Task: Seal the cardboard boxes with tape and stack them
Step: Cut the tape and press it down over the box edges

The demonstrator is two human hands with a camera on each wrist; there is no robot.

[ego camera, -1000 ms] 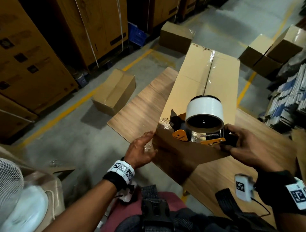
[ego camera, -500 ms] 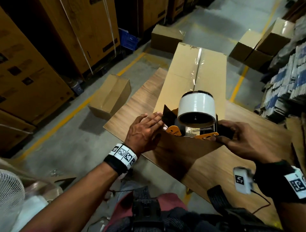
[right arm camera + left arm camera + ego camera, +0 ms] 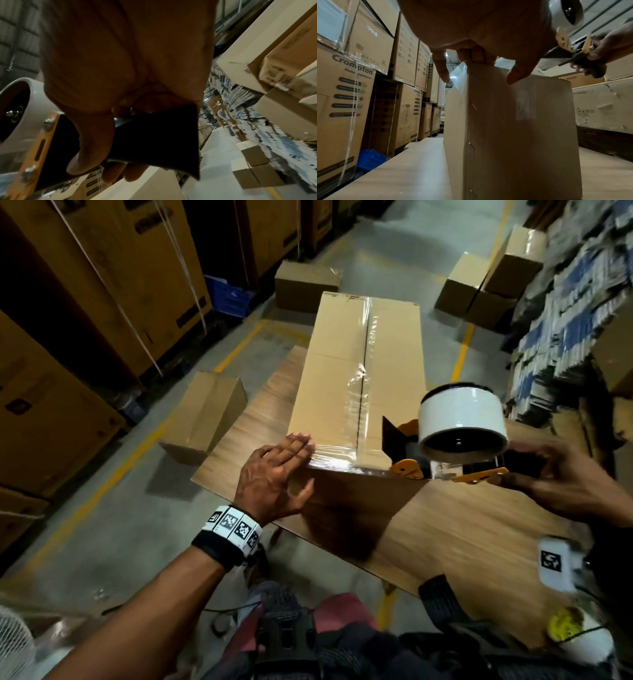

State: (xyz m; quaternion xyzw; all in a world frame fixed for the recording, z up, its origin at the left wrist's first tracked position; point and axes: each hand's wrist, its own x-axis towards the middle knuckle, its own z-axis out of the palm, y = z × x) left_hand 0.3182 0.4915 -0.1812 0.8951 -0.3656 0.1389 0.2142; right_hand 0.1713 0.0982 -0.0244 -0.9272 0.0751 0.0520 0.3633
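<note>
Warehouse aisle, grey concrete floor (image 3: 102,542) with yellow lane lines; tall stacks of printed cartons (image 3: 68,302) on your left, loose smaller boxes (image 3: 205,412) scattered on the floor. Your wood-grain counter (image 3: 462,535) carries one long cardboard box (image 3: 342,378), lying lengthwise away from you, clear tape already along its centre seam. Your left hand (image 3: 274,477) lies flat with fingers straight on the near top edge of the box, pressing a strip of clear tape (image 3: 332,457) over that edge. Your right hand (image 3: 561,477) is clenched round the black handle of the orange tape dispenser (image 3: 455,446), its white roll uppermost, held at the near right corner of the box. Blue crate (image 3: 227,297) stands by the far stacks.
</note>
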